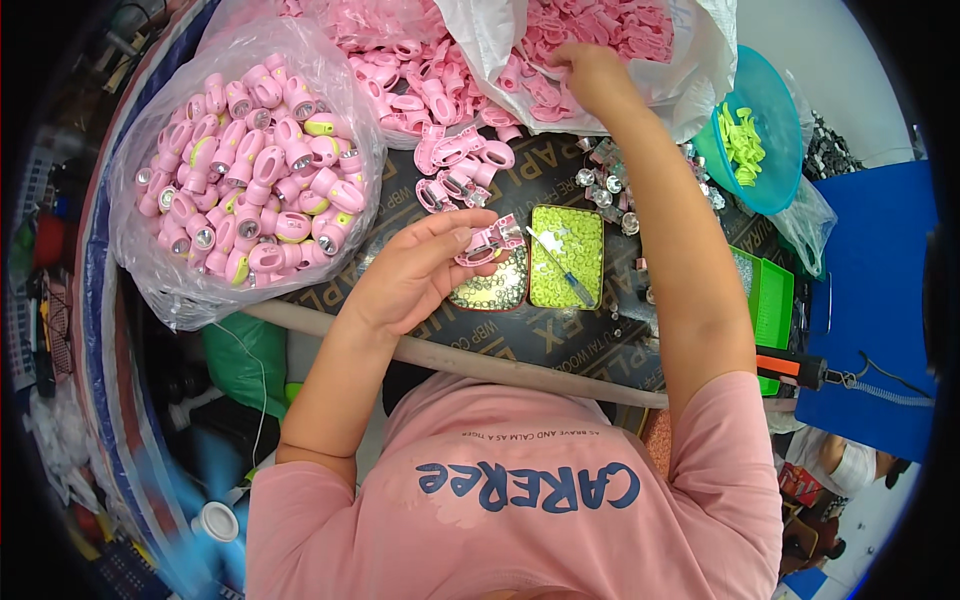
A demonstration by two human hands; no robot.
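My left hand pinches a pink flashlight half-shell, open side up, with metal parts showing inside, over a container of small metal pieces. My right hand reaches into a white sack full of pink shell pieces. Its fingers are bent together at the pieces; what they hold, if anything, is hidden. Beyond my left hand, several pink half-shells lie on the dark table, some with metal strips in them. A screwdriver rests across a tin of yellow-green small parts.
At the left stands a clear plastic bag of assembled pink flashlights. Silver reflector parts lie under my right forearm. A teal basin holds yellow-green pieces. Near a green tray is an orange-and-black tool with a coiled cord.
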